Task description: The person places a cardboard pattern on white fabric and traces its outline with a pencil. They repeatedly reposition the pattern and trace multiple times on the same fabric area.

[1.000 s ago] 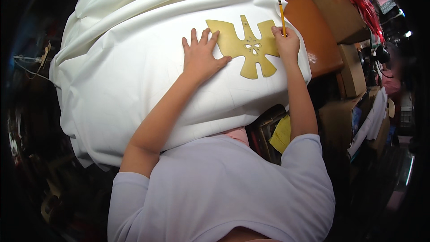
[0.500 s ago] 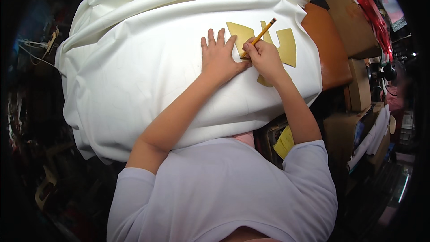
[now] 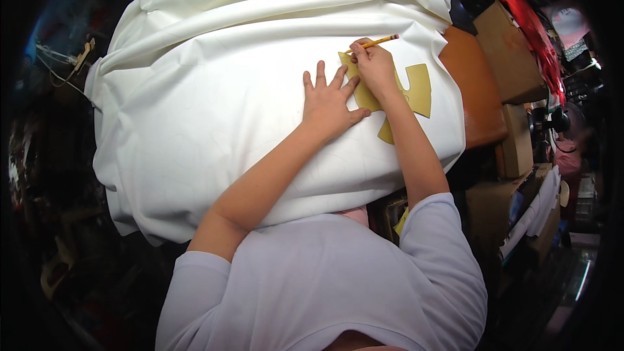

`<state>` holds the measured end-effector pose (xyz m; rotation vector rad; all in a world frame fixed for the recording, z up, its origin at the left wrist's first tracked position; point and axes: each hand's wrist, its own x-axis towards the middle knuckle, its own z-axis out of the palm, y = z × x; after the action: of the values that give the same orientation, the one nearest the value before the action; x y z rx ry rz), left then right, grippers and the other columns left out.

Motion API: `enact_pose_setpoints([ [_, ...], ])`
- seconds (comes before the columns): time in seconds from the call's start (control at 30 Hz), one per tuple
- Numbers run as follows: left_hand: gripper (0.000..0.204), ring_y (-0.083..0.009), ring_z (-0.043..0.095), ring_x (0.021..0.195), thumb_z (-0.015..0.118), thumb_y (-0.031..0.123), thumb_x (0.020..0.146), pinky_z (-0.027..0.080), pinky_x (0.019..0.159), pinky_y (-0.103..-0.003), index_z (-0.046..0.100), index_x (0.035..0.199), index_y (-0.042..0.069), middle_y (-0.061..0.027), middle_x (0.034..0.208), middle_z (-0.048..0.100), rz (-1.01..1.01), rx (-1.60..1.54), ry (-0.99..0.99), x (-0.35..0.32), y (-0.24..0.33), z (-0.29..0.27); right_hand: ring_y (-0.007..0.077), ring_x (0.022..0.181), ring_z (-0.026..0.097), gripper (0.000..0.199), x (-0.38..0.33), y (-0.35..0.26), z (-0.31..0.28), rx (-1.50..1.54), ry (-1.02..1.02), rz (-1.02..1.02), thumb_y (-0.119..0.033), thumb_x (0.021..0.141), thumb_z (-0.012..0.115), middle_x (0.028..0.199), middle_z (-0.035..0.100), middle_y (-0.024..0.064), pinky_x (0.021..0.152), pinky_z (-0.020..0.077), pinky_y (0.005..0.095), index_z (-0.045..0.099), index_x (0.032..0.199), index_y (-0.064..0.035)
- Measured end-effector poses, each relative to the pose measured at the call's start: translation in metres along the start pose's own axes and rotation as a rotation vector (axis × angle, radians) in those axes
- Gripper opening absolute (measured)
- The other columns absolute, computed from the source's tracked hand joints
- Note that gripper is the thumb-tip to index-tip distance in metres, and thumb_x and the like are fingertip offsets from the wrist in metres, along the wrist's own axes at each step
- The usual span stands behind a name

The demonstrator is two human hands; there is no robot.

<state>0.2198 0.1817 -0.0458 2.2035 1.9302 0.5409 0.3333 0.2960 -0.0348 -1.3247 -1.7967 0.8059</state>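
Note:
A large sheet of white material (image 3: 214, 110), smooth and folded at the far side, spreads in front of me. Flat on its right part lies a yellowish-tan pattern piece (image 3: 418, 88) with several flared arms. My right hand (image 3: 375, 70) grips a yellow pencil (image 3: 380, 41) over the piece's far left arm; the tip is near that arm's upper corner. My left hand (image 3: 330, 104) lies flat with fingers spread, some fingertips and the thumb reaching the piece's left edge. The right hand and forearm cover part of the piece.
A brown-orange padded surface (image 3: 474, 88) borders the white material on the right. Beyond it stand cardboard boxes (image 3: 510, 52) and red strips (image 3: 536, 39). Cables with a clip (image 3: 81, 58) hang at the left. Rolled white sheets (image 3: 533, 211) lean at the lower right.
My right hand has moved the pencil up along the pattern piece's left edge toward its far corner, and the pencil lies flatter. The left hand's fingers have spread onto the piece's edge.

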Motion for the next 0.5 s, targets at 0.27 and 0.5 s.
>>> enact_pose_setpoints([
  [0.27,0.08,-0.0439,0.018,0.148,0.065,0.066,0.08,0.012,0.116,-0.065,0.054,0.144,0.019,-0.0097,0.155,0.037,-0.016,-0.005,0.009,-0.001,0.001,0.0,0.0108,0.066,0.064,0.028,-0.016,0.014,-0.043,0.001,0.097,0.208,-0.026,0.101,0.056,0.078,0.067,0.0038,0.062,0.0497,0.0256,0.068,0.104,-0.0009],
  [0.5,0.079,-0.0428,0.017,0.148,0.068,0.064,0.078,0.01,0.117,-0.064,0.055,0.143,0.019,-0.0093,0.155,0.038,-0.029,-0.028,0.002,0.0,0.002,0.0,0.021,0.069,0.069,0.027,-0.053,0.0,-0.066,-0.299,0.016,0.105,-0.025,0.099,0.056,0.075,0.069,0.0141,0.067,0.0514,0.0344,0.068,0.097,-0.0005],
])
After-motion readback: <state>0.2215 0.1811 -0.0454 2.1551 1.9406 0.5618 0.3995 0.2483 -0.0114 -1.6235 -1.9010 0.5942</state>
